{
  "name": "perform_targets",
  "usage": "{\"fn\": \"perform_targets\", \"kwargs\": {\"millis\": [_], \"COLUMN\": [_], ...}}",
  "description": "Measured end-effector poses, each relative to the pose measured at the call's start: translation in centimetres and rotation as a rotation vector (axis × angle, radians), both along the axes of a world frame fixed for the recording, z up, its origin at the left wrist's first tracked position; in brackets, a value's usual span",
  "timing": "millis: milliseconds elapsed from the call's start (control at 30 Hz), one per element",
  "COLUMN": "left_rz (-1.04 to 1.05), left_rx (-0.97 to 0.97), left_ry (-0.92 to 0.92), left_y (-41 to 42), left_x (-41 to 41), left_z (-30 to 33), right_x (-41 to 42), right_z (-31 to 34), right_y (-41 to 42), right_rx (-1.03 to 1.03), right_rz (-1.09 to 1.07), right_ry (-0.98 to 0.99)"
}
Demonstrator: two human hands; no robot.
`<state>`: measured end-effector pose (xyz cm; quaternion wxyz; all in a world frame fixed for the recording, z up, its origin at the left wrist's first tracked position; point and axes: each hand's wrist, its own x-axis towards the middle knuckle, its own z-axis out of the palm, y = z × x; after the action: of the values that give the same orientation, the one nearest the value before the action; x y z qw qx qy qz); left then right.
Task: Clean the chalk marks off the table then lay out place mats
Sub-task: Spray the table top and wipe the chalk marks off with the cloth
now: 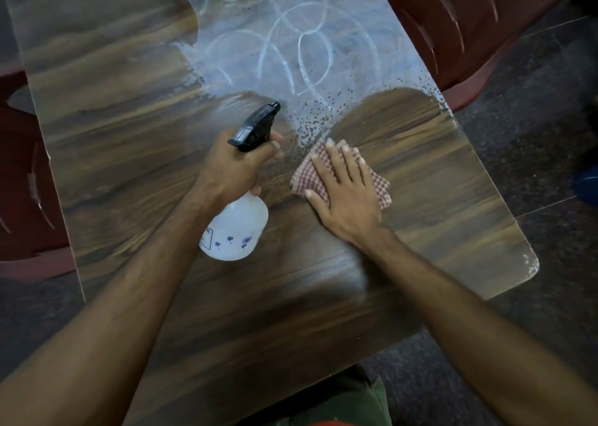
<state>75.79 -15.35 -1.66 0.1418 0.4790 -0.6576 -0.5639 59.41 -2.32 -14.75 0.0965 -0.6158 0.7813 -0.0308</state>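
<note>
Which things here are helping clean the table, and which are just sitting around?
Helping with the job:
- spray bottle, gripped by the left hand
- checked cloth, pressed flat under the right hand
- chalk marks on the table

Just sitting around:
- red chairs beside the table
- blue object on the floor, too cut off to tell what it is

Dim indoor light, glare on table (pixel 504 231) edge, wide-angle bend, slight blur
</note>
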Motion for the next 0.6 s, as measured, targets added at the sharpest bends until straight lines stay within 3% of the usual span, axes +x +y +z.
{"fn": "perform_targets", "kwargs": {"millis": [100, 267, 433, 600], "left_rz": [0.025, 0.018, 0.007, 0.003], "left_rx": [0.031, 0.021, 0.004, 0.000], "left_ry": [0.014, 0.015, 0.035, 0.038], "left_y": [-0.4, -0.7, -0.7, -0.8], "left_x": [0.8, 1.8, 2.4, 2.5], "left_z": [-0.1, -0.2, 0.2, 0.7], "right_x": [-2.3, -3.7, 2.1, 6.0], "right_z": [0.0, 0.5, 0.4, 0.3], "right_y": [1.4, -5.7, -8.6, -2.4], "right_rx": [0.027, 0.049, 0.089, 0.047], "right_rz": [-0.058, -0.309, -0.094, 0.137], "right_ry": [0.006, -0.002, -0.012, -0.055]}}
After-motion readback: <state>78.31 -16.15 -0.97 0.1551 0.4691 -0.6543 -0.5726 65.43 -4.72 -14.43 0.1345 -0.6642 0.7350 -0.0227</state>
